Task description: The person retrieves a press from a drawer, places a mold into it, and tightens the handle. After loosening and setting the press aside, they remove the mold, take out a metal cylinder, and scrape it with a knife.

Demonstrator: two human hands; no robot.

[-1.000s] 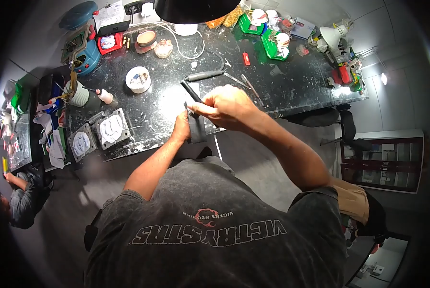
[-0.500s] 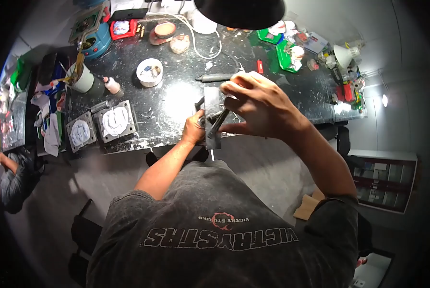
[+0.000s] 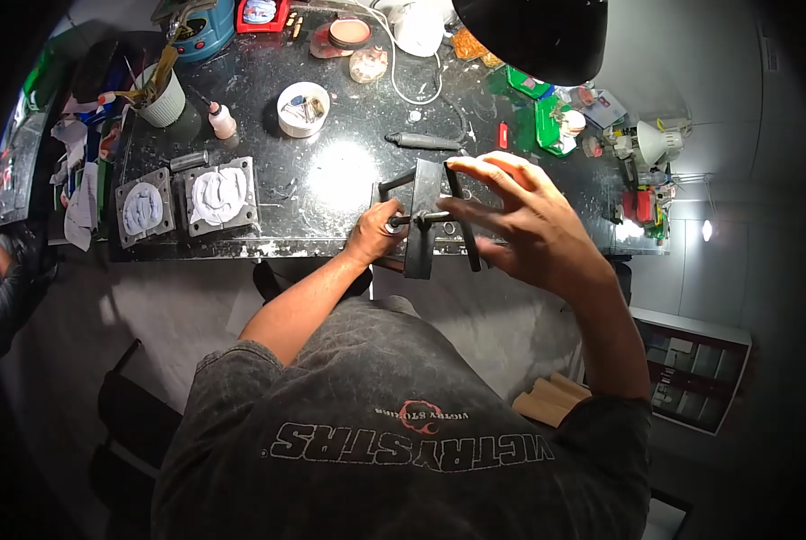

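With twelve at the far edge, bare bench [image 3: 304, 180] opens at ten o'clock from the metal frame [image 3: 421, 252], room to pass as far as the white bowl [image 3: 302, 124]. The nearer white-filled mould [image 3: 219, 198] obstructs nine. The dark handpiece [image 3: 424, 141] lies across twelve, the spread right hand [image 3: 540, 229] fills three, the black lamp hood [image 3: 536, 38] hangs at one.

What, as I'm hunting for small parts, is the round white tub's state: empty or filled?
Not empty: small pieces show inside the white tub through its open top.
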